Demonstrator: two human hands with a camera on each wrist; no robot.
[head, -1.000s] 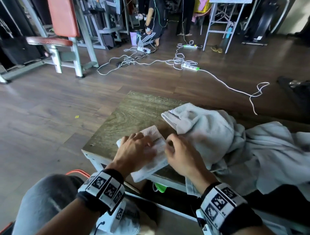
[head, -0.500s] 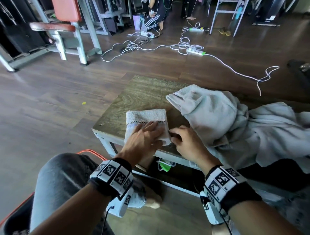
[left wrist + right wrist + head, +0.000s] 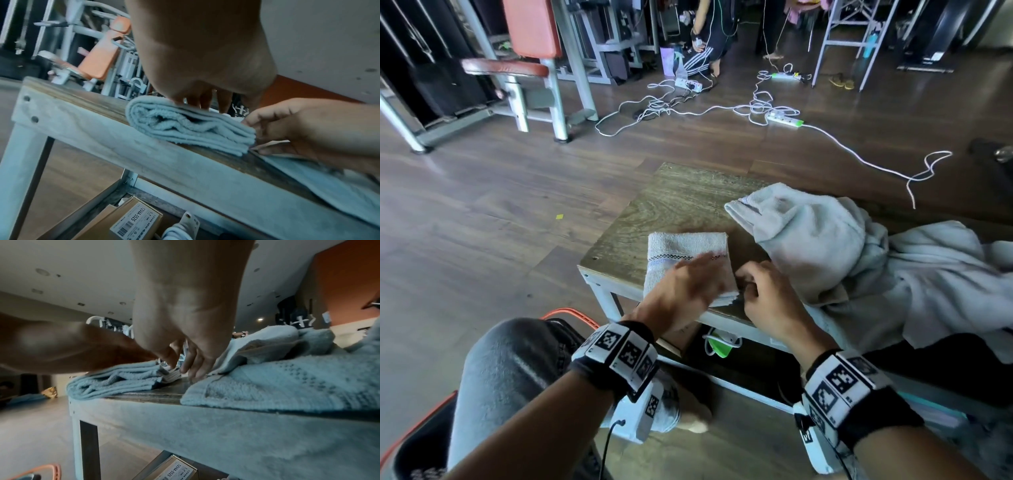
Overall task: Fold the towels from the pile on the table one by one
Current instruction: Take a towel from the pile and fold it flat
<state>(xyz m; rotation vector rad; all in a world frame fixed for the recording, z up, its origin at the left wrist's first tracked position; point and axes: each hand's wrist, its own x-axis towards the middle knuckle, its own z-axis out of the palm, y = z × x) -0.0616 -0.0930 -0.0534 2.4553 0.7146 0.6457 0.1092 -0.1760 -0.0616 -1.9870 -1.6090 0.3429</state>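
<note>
Folded towel (image 3: 686,251) is lying on the counter (image 3: 654,212); left hand (image 3: 681,291) is pressing it flat with straight fingers, right hand (image 3: 767,298) is pinching its near corner beside the pile (image 3: 859,260).

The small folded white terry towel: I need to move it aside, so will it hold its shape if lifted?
Probably floppy: the folded white terry towel shows loose, soft layers. Likely light. Lifted by one edge, its unpinned layers could fall open.
</note>
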